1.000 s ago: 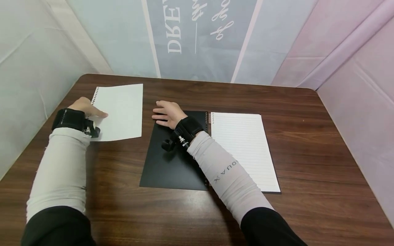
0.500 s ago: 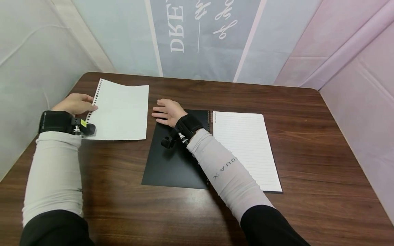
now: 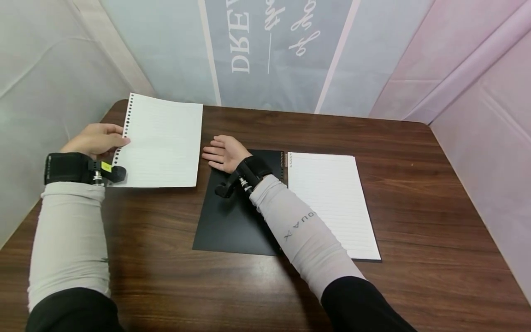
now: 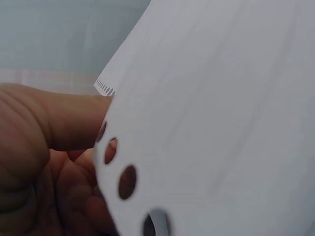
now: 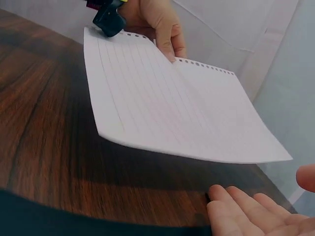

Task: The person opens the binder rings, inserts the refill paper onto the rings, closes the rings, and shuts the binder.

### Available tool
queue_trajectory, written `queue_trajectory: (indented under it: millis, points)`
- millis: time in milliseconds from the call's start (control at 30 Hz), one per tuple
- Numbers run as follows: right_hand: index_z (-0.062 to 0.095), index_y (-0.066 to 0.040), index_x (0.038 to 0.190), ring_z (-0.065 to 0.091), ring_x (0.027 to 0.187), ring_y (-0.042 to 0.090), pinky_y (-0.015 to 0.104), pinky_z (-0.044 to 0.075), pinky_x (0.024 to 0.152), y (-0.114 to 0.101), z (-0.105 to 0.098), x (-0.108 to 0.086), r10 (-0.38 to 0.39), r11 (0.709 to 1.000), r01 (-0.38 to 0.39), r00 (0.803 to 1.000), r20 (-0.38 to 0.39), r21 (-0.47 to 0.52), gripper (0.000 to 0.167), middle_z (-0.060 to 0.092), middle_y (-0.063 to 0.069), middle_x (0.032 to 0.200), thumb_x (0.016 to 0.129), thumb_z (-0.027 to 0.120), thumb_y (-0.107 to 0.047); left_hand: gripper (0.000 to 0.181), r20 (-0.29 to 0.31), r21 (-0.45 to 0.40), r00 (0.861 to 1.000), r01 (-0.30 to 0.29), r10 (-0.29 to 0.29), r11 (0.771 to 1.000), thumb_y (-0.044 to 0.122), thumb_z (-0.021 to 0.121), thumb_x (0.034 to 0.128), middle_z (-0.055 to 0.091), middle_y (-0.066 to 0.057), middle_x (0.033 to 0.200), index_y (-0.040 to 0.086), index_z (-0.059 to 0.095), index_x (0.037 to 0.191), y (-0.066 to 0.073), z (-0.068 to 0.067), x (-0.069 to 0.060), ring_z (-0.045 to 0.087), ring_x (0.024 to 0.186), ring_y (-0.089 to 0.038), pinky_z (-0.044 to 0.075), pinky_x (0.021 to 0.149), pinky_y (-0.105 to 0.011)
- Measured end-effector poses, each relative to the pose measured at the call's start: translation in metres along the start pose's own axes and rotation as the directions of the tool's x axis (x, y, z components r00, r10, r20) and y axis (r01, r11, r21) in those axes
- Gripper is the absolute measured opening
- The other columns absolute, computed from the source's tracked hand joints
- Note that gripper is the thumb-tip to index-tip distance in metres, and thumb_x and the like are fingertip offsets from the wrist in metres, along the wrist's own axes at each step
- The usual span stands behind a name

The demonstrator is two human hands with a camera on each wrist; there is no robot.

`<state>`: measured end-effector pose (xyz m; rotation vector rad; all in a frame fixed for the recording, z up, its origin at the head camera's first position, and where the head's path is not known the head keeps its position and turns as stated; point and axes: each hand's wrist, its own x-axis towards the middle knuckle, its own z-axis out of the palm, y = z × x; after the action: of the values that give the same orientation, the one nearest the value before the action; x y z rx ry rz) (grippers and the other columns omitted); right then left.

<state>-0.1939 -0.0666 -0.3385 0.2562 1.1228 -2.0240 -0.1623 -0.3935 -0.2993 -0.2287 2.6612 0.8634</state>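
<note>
The left hand (image 3: 93,139) is pinching a loose ruled sheet (image 3: 162,143) by its hole-punched edge, the thumb lying on the upper face. The sheet is hanging above the far left part of the brown wood-grain desk (image 3: 415,207), casting a shadow there and curving slightly along its near edge. The right hand (image 3: 224,154) is extending, fingers apart and thumb held away, over the upper left corner of a black notebook cover (image 3: 236,221); whether it is touching the cover, I cannot tell. To the right, beyond the spiral binding (image 3: 283,167), a lined page block (image 3: 327,203) is lying face up. White sleeves (image 3: 68,235) are covering both forearms.
</note>
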Motion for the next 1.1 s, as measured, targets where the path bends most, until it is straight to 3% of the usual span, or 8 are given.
queue_trajectory:
  millis: [200, 333, 567, 833, 1100]
  points:
    - [0.031, -0.008, 0.155, 0.031, 0.15, 0.027, 0.038, 0.028, 0.12, 0.003, 0.0, 0.005, 0.003, 1.0, -0.003, 1.0, 0.018, -0.001, 0.053, 0.032, 0.012, 0.161, 0.108, 0.042, -0.029, 0.062, 0.015, -0.013, 0.999, -0.05, 0.05, 0.999, 0.042, 0.048, 0.1027, 0.049, 0.005, 0.068, -0.001, 0.034, 0.146, 0.012, 0.005, 0.001, 0.041, 0.053, -0.012, 0.035, 0.048, -0.03]
    - [0.029, -0.008, 0.156, 0.03, 0.15, 0.026, 0.038, 0.027, 0.121, 0.0, -0.003, 0.006, -0.015, 1.0, 0.015, 0.999, 0.028, 0.007, 0.056, 0.032, 0.012, 0.161, 0.107, 0.043, -0.032, 0.059, -0.008, -0.049, 0.998, -0.07, 0.07, 0.996, 0.039, 0.05, 0.1022, 0.053, 0.01, 0.068, 0.0, 0.037, 0.143, 0.021, 0.01, 0.004, 0.043, 0.053, -0.01, 0.034, 0.045, -0.028]
    - [0.035, -0.009, 0.153, 0.034, 0.148, 0.025, 0.038, 0.03, 0.119, -0.003, -0.007, 0.004, -0.022, 1.0, 0.022, 0.999, 0.046, 0.01, 0.052, 0.037, 0.012, 0.159, 0.107, 0.043, -0.032, 0.057, -0.051, -0.103, 0.998, -0.052, 0.047, 0.993, 0.037, 0.055, 0.101, 0.056, 0.02, 0.076, 0.0, 0.04, 0.142, 0.025, 0.021, 0.008, 0.05, 0.07, -0.01, 0.043, 0.059, -0.03]
    - [0.038, -0.012, 0.15, 0.037, 0.146, 0.026, 0.038, 0.032, 0.116, -0.002, -0.001, 0.003, 0.03, 0.999, -0.03, 0.999, 0.032, -0.015, 0.043, 0.04, 0.011, 0.156, 0.109, 0.04, -0.021, 0.055, -0.052, -0.117, 0.998, -0.048, 0.042, 0.992, 0.037, 0.055, 0.1015, 0.058, 0.02, 0.076, 0.0, 0.041, 0.141, 0.028, 0.031, 0.009, 0.05, 0.071, -0.012, 0.042, 0.059, -0.03]
    - [0.034, -0.015, 0.152, 0.039, 0.145, 0.029, 0.043, 0.033, 0.116, -0.003, -0.009, -0.002, -0.013, 0.997, 0.013, 1.0, 0.003, -0.082, 0.043, 0.041, 0.014, 0.155, 0.109, 0.035, -0.014, 0.056, -0.028, -0.114, 0.998, -0.066, 0.063, 0.991, 0.045, 0.056, 0.0991, 0.056, 0.015, 0.077, 0.002, 0.047, 0.133, 0.034, 0.037, 0.008, 0.049, 0.072, -0.015, 0.042, 0.059, -0.032]
